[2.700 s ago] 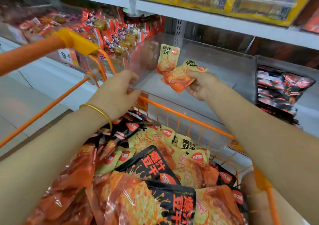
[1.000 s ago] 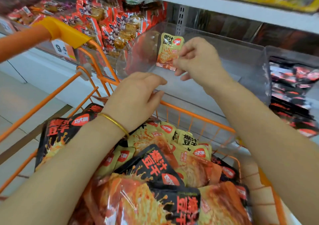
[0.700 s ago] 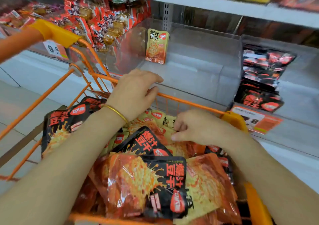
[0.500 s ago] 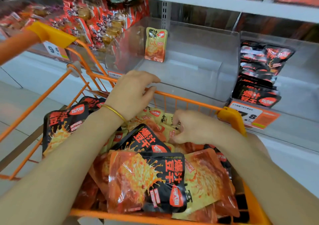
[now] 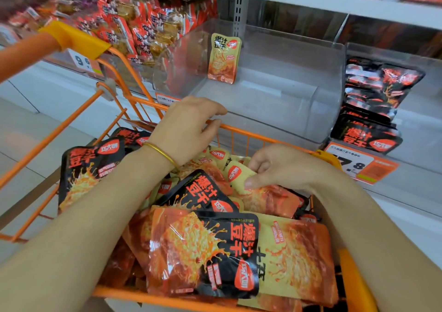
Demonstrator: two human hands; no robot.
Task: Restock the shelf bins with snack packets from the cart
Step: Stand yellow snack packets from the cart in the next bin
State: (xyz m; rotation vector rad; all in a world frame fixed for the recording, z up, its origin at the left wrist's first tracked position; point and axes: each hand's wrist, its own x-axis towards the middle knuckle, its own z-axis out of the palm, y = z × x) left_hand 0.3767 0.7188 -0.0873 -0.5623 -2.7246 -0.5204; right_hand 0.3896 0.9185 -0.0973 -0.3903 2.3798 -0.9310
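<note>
Among 爆汁豆干 packets (image 5: 203, 247), right hand (image 5: 282, 168) pinches yellow packet (image 5: 239, 176).

- Standing yellow packet (image 5: 224, 58) in clear bin (image 5: 299, 91): "爆汁豆干".
- Black packet (image 5: 201, 192) in cart (image 5: 263, 139): "爆汁豆干".
- Orange shelf label (image 5: 373, 168), right: "7.8", the 7 partly hidden.
- Left shelf label (image 5: 82, 61): "9", then part of a "6".

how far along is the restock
Barely started. Done: one packet stands in the clear bin. In hand: the right hand pinches a second packet in the cart; the left hand grips its rim. Left: the heap of packets there.
</note>
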